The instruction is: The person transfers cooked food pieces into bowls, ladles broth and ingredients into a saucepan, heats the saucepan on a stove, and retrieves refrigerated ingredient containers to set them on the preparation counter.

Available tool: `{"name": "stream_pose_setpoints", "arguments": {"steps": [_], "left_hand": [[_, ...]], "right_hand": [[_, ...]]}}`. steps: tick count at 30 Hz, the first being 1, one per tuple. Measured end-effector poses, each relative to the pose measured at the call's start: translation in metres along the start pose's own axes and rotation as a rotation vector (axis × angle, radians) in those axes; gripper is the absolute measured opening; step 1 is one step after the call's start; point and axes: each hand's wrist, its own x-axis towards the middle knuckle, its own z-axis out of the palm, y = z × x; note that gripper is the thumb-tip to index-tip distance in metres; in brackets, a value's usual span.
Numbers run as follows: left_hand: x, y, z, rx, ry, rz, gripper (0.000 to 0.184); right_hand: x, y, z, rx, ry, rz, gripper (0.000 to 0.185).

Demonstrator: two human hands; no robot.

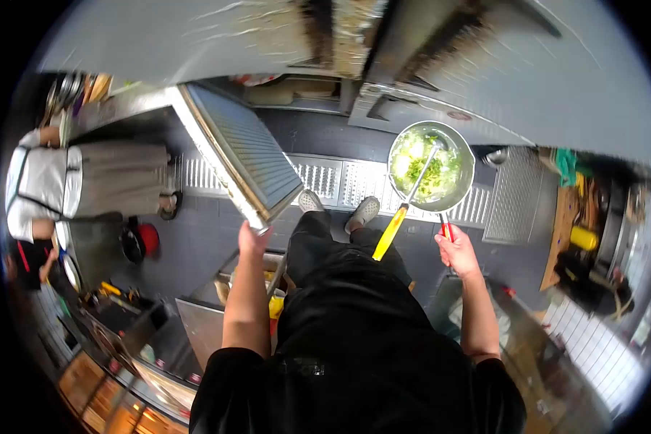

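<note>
My right hand (457,250) is closed around the red handle of a metal saucepan (467,160), which it holds out over the floor. Chopped green pieces (427,177) lie in the pan among something pale and shiny that I cannot make out. A long spoon or ladle with a yellow handle (390,233) rests in the pan, its handle sticking out over the near rim. At the near lower corner of an open metal door (242,148) with a ribbed inner panel, my left hand (253,237) grips the edge; its fingers are partly hidden.
Metal cabinet fronts (521,79) run along the far side. A floor grating (318,177) crosses under my feet. Another person (43,184) in a white top stands at the left. Behind my left arm is an open drawer (271,271); a wooden-edged shelf (557,239) stands at right.
</note>
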Motion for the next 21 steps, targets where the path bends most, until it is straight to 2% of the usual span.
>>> {"name": "stream_pose_setpoints", "arguments": {"steps": [1, 4, 5, 7, 9, 10, 11, 14, 15, 17, 19, 21], "left_hand": [[-0.011, 0.009, -0.026, -0.034, 0.099, 0.023, 0.043], [0.000, 0.025, -0.108, -0.325, 0.167, 0.148, 0.048], [0.010, 0.045, -0.120, -0.442, 0.252, 0.106, 0.057], [0.010, 0.072, -0.125, -0.431, 0.255, 0.234, 0.067], [0.024, 0.098, -0.125, -0.458, 0.296, 0.244, 0.072], [0.032, 0.099, -0.137, -0.504, 0.242, 0.258, 0.075], [0.026, 0.100, -0.134, -0.495, 0.241, 0.333, 0.079], [0.045, 0.060, -0.156, -0.663, 0.492, 0.398, 0.077], [0.066, 0.029, -0.176, -0.581, 0.565, 0.336, 0.064], [0.081, -0.018, -0.161, -0.123, 0.642, 0.149, 0.046], [0.072, -0.043, -0.099, 0.259, 0.404, 0.292, 0.038], [0.041, -0.031, -0.008, 0.560, 0.156, 0.465, 0.053]], "right_hand": [[0.011, -0.004, 0.008, -0.058, -0.035, -0.005, 0.013], [0.035, -0.016, 0.035, -0.143, -0.120, 0.010, 0.013], [0.046, -0.028, 0.052, -0.178, -0.145, 0.026, 0.013], [0.065, -0.038, 0.081, -0.185, -0.202, 0.068, 0.012], [0.095, -0.047, 0.110, -0.238, -0.253, 0.102, 0.012], [0.101, -0.053, 0.122, -0.251, -0.265, 0.111, 0.012], [0.105, -0.057, 0.133, -0.267, -0.280, 0.124, 0.012], [0.118, -0.061, 0.157, -0.289, -0.353, 0.140, 0.012], [0.125, -0.063, 0.165, -0.289, -0.373, 0.139, 0.012], [0.147, -0.064, 0.183, -0.342, -0.405, 0.123, 0.012], [0.167, -0.070, 0.200, -0.377, -0.425, 0.114, 0.013], [0.193, -0.077, 0.212, -0.438, -0.435, 0.132, 0.013]]}}
